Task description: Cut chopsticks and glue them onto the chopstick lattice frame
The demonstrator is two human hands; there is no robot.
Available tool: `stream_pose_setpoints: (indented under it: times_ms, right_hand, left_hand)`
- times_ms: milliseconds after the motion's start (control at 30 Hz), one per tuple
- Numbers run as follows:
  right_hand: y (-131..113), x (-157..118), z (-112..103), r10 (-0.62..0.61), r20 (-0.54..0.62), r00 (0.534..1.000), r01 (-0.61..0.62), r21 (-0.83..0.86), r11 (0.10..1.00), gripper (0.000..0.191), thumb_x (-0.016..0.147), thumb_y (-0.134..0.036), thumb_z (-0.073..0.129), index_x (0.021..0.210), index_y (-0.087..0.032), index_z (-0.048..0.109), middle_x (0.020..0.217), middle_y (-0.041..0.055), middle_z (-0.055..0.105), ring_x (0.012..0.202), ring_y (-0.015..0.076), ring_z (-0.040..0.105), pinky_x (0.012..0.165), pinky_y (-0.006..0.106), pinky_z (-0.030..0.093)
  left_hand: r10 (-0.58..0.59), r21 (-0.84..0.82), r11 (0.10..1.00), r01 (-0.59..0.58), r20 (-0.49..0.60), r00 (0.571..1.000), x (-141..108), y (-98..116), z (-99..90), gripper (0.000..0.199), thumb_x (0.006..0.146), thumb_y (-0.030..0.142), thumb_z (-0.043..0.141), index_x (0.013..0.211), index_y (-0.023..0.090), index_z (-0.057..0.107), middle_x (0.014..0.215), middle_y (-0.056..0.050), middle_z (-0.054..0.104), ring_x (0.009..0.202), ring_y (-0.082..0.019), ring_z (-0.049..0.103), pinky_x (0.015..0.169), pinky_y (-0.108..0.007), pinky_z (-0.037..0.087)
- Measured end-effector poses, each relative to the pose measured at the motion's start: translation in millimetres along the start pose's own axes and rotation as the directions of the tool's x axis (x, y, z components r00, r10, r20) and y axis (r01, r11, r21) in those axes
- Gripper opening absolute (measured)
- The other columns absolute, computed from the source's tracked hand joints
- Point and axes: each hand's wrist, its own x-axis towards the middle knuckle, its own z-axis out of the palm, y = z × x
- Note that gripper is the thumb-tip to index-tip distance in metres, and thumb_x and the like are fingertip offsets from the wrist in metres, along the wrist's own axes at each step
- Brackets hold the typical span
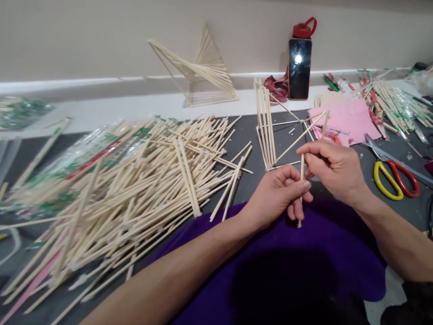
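Observation:
Upright over my lap, a wooden chopstick (302,168) is held by both hands. My left hand (282,192) is closed around its lower part, the thumb pressed along it. Higher up, my right hand (333,167) pinches the same stick between thumb and fingertips. A small pale blob shows at the stick's bottom end. Just beyond my hands stands a part-built chopstick frame (270,135), with several sticks fanned side by side on its left. Left of my hands lies a large heap of loose chopsticks (142,194).
Scissors (389,174) with yellow and red handles lie at right, near pink paper (352,117). A phone (300,67) leans against a red-capped bottle (304,28). A twisted chopstick model (203,72) stands by the wall. Wrapped chopsticks (402,108) lie at far right.

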Motion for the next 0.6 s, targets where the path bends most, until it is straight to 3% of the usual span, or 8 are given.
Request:
stream_pose_setpoints:
  times_ms: [100, 233, 333, 600]
  right_hand:
    - [-1.2, -0.2, 1.8, 0.024, -0.027, 0.999, -0.024, 0.028, 0.999, 0.022, 0.081, -0.013, 0.049, 0.082, -0.023, 0.068, 0.069, -0.0009, 0.065, 0.062, 0.0118, 0.062, 0.056, 0.025, 0.046]
    - [2.7, 2.0, 1.0, 0.1, 0.054, 0.993, -0.11, 0.23, 0.967, 0.019, 0.08, -0.015, 0.048, 0.083, -0.02, 0.065, 0.06, -0.0047, 0.059, 0.048, 0.0079, 0.054, 0.047, 0.021, 0.042]
    - [4.7, 3.9, -2.7, 0.09, 0.076, 0.993, -0.109, 0.313, 0.944, 0.017, 0.077, -0.015, 0.047, 0.083, -0.019, 0.063, 0.062, -0.0053, 0.059, 0.047, 0.0064, 0.052, 0.046, 0.02, 0.041]
    - [-6.0, 3.0, -7.9, -0.061, -0.037, 0.997, 0.065, 0.13, 0.989, 0.017, 0.076, -0.012, 0.046, 0.079, -0.018, 0.061, 0.064, -0.0039, 0.06, 0.054, 0.0072, 0.054, 0.052, 0.02, 0.042]
  left_hand:
    - [-0.007, -0.03, 1.0, 0.008, 0.026, 1.0, -1.2, -1.6, 0.1, 0.02, 0.08, 0.024, 0.066, 0.078, 0.018, 0.047, 0.061, 0.001, 0.069, 0.037, -0.009, 0.058, 0.034, -0.014, 0.041]
    - [-0.027, -0.109, 0.993, 0.036, 0.084, 0.996, -1.4, -1.3, -0.4, 0.024, 0.078, 0.029, 0.071, 0.077, 0.016, 0.051, 0.063, 0.0, 0.071, 0.036, -0.008, 0.057, 0.034, -0.014, 0.042]
    - [-0.037, -0.182, 0.981, 0.064, 0.147, 0.988, -0.9, 0.2, -2.2, 0.024, 0.077, 0.03, 0.074, 0.076, 0.014, 0.056, 0.063, -0.001, 0.072, 0.032, -0.006, 0.054, 0.031, -0.013, 0.039]
    - [0.016, -0.226, 0.973, 0.038, 0.233, 0.972, -0.5, 0.8, -8.8, 0.026, 0.074, 0.035, 0.078, 0.08, 0.013, 0.066, 0.064, -0.002, 0.073, 0.031, -0.005, 0.05, 0.03, -0.012, 0.034]
